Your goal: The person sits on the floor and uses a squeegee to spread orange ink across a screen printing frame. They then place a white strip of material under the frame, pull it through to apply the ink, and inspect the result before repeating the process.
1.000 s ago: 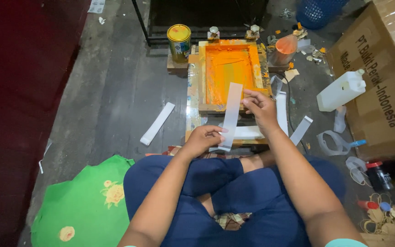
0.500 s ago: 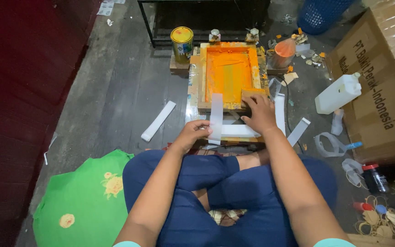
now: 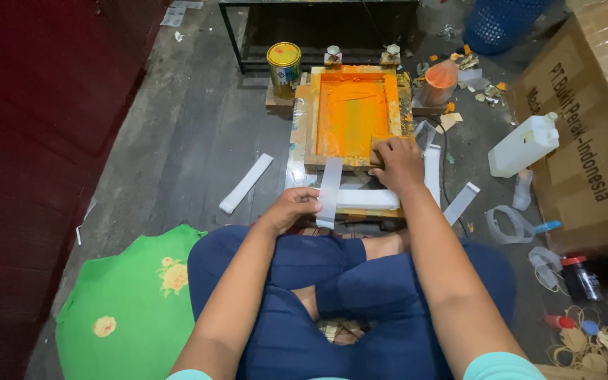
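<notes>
At centre frame our left hand [image 3: 291, 209] pinched a flat white paper strip [image 3: 330, 192]; our right hand [image 3: 397, 163] pressed flat, fingers spread, on the orange-inked wooden screen frame [image 3: 350, 116]

Bare forearms, turquoise sleeves, dark blue trousers.

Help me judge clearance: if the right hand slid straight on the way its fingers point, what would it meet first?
The right hand points up the wooden frame. It would probably meet the orange inked screen first, then the frame's far edge; depth is unclear.
</notes>
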